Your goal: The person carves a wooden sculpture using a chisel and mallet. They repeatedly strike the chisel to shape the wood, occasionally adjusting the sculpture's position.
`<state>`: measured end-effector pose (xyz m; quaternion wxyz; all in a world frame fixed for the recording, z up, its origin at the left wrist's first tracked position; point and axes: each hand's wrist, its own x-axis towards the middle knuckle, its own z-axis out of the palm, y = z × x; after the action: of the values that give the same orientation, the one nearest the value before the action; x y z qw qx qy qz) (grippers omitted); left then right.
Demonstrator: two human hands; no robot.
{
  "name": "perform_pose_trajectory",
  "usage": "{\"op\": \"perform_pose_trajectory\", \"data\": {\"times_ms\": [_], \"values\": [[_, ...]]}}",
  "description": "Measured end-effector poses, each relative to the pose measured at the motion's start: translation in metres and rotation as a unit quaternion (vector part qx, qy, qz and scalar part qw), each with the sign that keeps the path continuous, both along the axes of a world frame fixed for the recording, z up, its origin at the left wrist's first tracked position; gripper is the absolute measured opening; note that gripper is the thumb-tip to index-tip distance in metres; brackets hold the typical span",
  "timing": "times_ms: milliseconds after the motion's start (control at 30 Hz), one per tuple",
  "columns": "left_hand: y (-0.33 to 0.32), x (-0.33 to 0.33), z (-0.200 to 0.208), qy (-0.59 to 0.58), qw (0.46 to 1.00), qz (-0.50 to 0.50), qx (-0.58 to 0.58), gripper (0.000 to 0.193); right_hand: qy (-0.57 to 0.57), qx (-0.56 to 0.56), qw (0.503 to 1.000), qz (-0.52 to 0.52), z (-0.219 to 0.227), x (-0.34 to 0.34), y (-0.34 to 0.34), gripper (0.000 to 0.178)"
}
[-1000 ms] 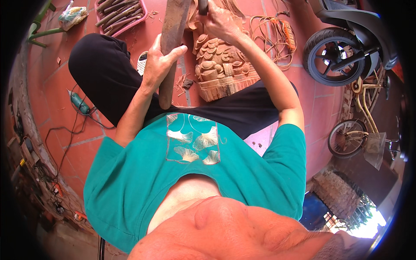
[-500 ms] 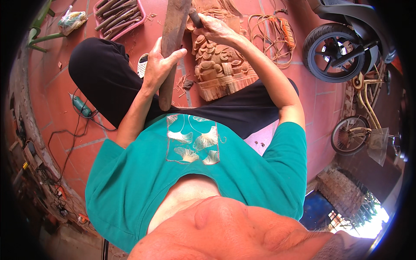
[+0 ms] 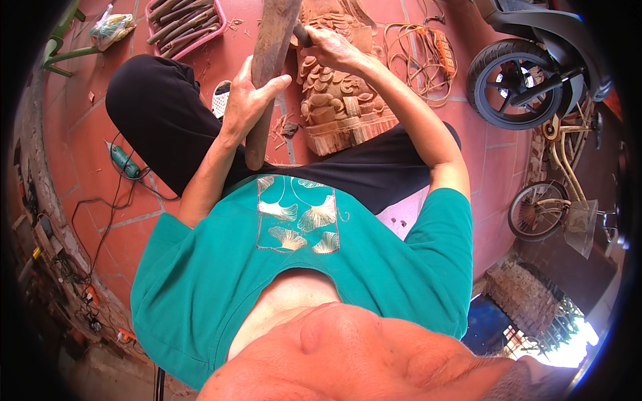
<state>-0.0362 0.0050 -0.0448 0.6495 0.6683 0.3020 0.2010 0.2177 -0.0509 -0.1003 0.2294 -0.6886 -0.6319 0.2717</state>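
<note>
My left hand (image 3: 244, 97) is closed round a long brown wooden mallet (image 3: 269, 60), its thumb lying across the wood. The mallet widens toward the top edge of the view, and its narrow end points down at my lap. My right hand (image 3: 332, 50) grips a short, dark, rounded tool handle (image 3: 304, 35) just right of the mallet; the rest of that tool is hidden. Below my right forearm lies a carved wooden block (image 3: 341, 100) with deep relief, on the floor in front of my crossed legs.
A pink basket (image 3: 219, 30) of wooden-handled tools stands at the far left, near a plastic bag (image 3: 112, 30). A green power tool (image 3: 124, 160) with a cord lies left. An orange power strip (image 3: 445, 53) with coiled cable, a motorbike wheel (image 3: 515, 83) and a bicycle (image 3: 542, 207) are right.
My right hand and the dark handle have shifted very slightly downward. The mallet and my left hand have barely moved.
</note>
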Motion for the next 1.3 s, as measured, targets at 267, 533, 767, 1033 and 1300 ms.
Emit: {"op": "perform_pose_trajectory", "data": {"times_ms": [267,533,767,1033,1300], "values": [[0.0,0.0,-0.002,-0.006,1.0,0.003,0.014,0.053,-0.033,0.0,0.999,0.023,0.009,-0.003,-0.001,0.023],[0.0,-0.001,0.0,0.046,0.999,-0.015,0.024,0.053,-0.095,0.063,0.992,0.051,0.006,-0.017,-0.004,0.032],[0.001,-0.005,0.007,-0.04,0.996,0.061,-0.046,0.037,-0.095,0.057,0.992,0.057,0.009,-0.012,-0.001,0.031],[0.005,-0.004,-0.007,0.02,0.999,-0.012,-0.038,0.049,-0.051,-0.001,0.998,0.024,0.012,-0.011,-0.001,0.03],[0.001,-0.002,-0.001,0.01,1.0,0.004,-0.017,0.048,-0.007,0.01,1.0,-0.026,0.024,0.012,-0.01,0.022]]}}
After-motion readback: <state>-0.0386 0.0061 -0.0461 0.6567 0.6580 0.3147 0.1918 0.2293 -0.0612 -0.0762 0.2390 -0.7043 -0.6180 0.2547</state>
